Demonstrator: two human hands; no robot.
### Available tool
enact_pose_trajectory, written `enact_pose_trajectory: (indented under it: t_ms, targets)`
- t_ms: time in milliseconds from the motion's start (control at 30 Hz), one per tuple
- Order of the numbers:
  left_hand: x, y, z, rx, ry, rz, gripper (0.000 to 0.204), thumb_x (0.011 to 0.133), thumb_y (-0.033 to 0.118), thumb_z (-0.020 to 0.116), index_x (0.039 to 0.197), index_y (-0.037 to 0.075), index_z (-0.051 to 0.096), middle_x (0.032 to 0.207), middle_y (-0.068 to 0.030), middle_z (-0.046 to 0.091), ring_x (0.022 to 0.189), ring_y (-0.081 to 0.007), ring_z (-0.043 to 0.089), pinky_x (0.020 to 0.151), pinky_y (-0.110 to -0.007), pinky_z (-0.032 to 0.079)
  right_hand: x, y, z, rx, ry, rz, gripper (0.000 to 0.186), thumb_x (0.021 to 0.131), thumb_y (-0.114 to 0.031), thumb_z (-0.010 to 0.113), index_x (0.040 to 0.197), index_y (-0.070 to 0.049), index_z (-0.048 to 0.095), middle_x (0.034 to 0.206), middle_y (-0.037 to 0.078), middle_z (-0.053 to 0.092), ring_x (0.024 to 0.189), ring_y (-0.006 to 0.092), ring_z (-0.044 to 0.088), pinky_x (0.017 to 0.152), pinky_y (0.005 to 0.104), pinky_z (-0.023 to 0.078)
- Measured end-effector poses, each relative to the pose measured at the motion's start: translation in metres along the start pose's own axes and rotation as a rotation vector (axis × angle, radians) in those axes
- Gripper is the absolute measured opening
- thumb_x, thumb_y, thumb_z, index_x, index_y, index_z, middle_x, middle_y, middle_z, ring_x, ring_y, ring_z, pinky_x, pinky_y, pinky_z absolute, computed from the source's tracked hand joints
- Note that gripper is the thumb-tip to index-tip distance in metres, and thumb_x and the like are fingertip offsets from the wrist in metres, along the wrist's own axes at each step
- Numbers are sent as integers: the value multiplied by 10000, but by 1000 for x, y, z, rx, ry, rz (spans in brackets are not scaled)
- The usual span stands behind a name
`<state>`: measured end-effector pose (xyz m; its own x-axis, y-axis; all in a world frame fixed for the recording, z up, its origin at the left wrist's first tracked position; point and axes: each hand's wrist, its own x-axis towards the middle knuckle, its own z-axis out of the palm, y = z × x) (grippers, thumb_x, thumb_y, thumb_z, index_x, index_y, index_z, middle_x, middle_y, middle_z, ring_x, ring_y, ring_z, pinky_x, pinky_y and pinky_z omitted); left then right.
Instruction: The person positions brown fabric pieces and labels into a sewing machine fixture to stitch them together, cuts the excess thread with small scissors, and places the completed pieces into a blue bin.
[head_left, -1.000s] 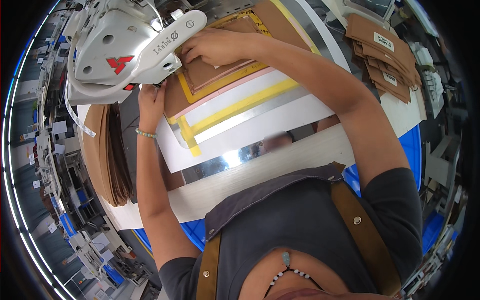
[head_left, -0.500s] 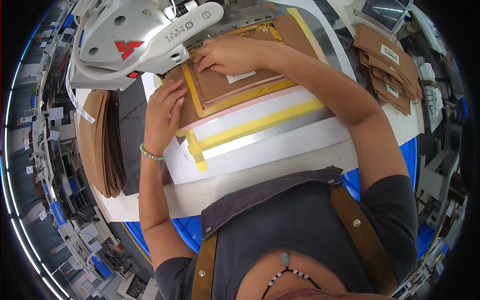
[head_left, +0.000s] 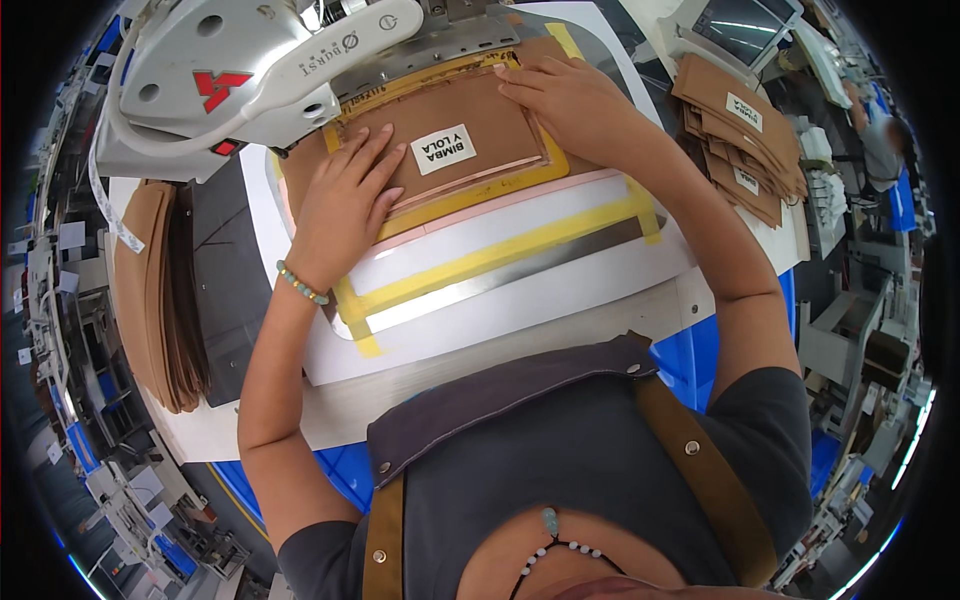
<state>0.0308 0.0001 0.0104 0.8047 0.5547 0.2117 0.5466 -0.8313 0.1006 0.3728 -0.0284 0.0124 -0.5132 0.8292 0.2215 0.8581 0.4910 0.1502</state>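
Note:
A brown panel (head_left: 470, 108) with a white label (head_left: 443, 149) lies inside a yellow template frame (head_left: 483, 210) on a larger board, which has pink and yellow tape strips. My left hand (head_left: 345, 200) rests on the left side of the panel and frame, fingers apart and lying flat. My right hand (head_left: 565, 110) lies over the panel's upper right corner and the frame's right edge, fingers spread. A white sewing machine head (head_left: 180, 115) stands just beyond my left fingertips, with a metal bar (head_left: 450, 40) along the frame's far edge.
A bundle of brown pieces (head_left: 150, 290) lies at the left beside a dark plate (head_left: 240, 330). Labelled brown pieces (head_left: 725, 125) are piled at the right, below a screen (head_left: 745, 30). A co-worker (head_left: 880, 150) is at the far right. A blue tray (head_left: 685, 355) shows under the pale table (head_left: 250, 435).
My left hand has moved from near the machine head onto the panel, its fingers spreading. My right hand has shifted rightward to the panel's corner, uncovering the label.

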Motion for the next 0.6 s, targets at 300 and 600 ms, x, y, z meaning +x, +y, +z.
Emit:
enact_pose_trajectory:
  t_ms: [300,600]
  targets:
    - [2,3,0,6,-4,-7,472,980,200,671,1426,67,596,1571,-88,515,1425,-330,488,1116,-441,423,8,-10,-7,-41,19,-15,375,881,-74,670,1256,-74,680,1414,39,651,1259,232,603,1016,361,524]
    - [1,-1,-3,14,39,19,411,982,235,667,1336,27,645,1487,-140,570,1360,-347,526,1105,-442,441,10,-19,-11,-8,-42,12,402,910,-75,638,1309,-76,681,1410,30,649,1236,228,609,1016,355,548]
